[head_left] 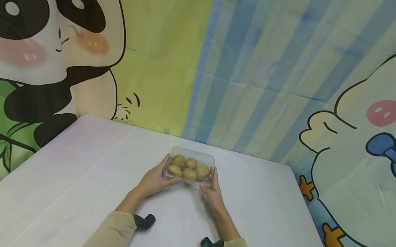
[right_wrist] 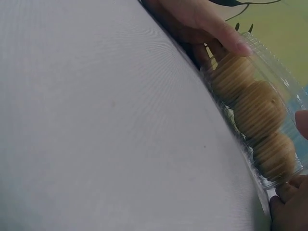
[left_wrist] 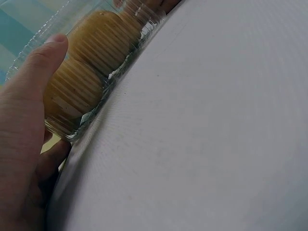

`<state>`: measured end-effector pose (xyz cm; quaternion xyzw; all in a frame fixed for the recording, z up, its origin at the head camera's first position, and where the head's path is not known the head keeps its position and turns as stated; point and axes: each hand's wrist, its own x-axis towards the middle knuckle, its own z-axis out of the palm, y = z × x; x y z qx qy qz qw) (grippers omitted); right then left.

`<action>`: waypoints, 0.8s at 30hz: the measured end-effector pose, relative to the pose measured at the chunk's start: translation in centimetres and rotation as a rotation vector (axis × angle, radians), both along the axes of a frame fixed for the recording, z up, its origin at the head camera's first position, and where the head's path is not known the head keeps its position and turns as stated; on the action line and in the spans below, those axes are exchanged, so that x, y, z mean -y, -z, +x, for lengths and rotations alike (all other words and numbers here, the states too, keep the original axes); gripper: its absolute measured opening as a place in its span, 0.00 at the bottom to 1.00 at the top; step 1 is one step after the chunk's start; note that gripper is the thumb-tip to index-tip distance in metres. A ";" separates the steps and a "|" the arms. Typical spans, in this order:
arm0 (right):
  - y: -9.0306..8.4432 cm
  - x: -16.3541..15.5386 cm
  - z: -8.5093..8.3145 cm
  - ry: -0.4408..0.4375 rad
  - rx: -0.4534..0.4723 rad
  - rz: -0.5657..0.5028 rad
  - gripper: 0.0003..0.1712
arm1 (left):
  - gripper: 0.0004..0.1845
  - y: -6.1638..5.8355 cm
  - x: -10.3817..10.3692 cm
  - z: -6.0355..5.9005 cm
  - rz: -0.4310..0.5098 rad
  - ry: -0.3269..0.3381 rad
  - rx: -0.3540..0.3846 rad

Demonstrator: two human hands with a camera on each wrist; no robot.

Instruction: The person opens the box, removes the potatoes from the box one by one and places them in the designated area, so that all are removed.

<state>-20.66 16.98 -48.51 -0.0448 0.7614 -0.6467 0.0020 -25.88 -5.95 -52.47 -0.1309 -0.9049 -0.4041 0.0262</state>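
Hands [head_left: 184, 184] grip one box [head_left: 210, 159], five kiwis [head_left: 189, 168].

Clear glossy ribbed plastic box [head_left: 190, 168], matt brown-skinned fruit [head_left: 190, 173], smooth matt white tabletop [head_left: 81, 177].

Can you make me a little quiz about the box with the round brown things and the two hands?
1. True or false: the clear plastic box rests on the white table.
2. How many brown fruits show through the lid in the head view? A) two B) five C) nine
3. Which hands hold the box?

Key
1. True.
2. B, five.
3. Both: the left hand holds its left end with the thumb on top, and the right hand holds its right end.
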 end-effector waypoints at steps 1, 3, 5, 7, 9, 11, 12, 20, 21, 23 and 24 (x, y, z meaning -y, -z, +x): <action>0.3 -0.1 -0.1 0.002 0.000 -0.002 0.48 | 0.60 0.0 0.0 0.0 -0.003 0.002 -0.001; 0.9 -0.3 -0.4 0.007 0.002 -0.007 0.49 | 0.60 0.1 0.0 -0.1 -0.003 0.005 -0.002; 1.5 -0.4 -0.7 0.012 0.004 -0.008 0.49 | 0.60 0.1 -0.1 -0.1 -0.001 0.008 -0.005; 2.0 -0.5 -0.9 0.015 -0.005 0.002 0.49 | 0.60 0.1 -0.1 -0.1 0.001 0.009 -0.006; 2.1 -0.5 -0.9 0.023 -0.014 0.007 0.49 | 0.60 0.1 -0.1 -0.2 0.004 0.011 -0.006; 2.2 -0.5 -1.0 0.027 -0.026 0.003 0.48 | 0.60 0.1 -0.1 -0.2 0.007 0.012 -0.005; 2.3 -0.5 -1.0 0.028 -0.034 0.000 0.48 | 0.60 0.1 -0.1 -0.2 0.008 0.012 -0.004; 2.2 -0.4 -1.1 0.027 -0.020 -0.042 0.46 | 0.60 0.1 -0.1 -0.2 0.007 -0.001 0.014; 2.2 -0.4 -1.2 0.026 -0.018 -0.043 0.46 | 0.60 0.1 -0.1 -0.2 0.007 -0.004 0.014; 2.2 -0.4 -1.2 0.019 -0.023 -0.045 0.45 | 0.60 0.1 -0.1 -0.2 0.008 -0.004 0.014; 2.2 -0.4 -1.2 0.016 -0.027 -0.047 0.45 | 0.60 0.1 -0.1 -0.2 0.010 -0.002 0.014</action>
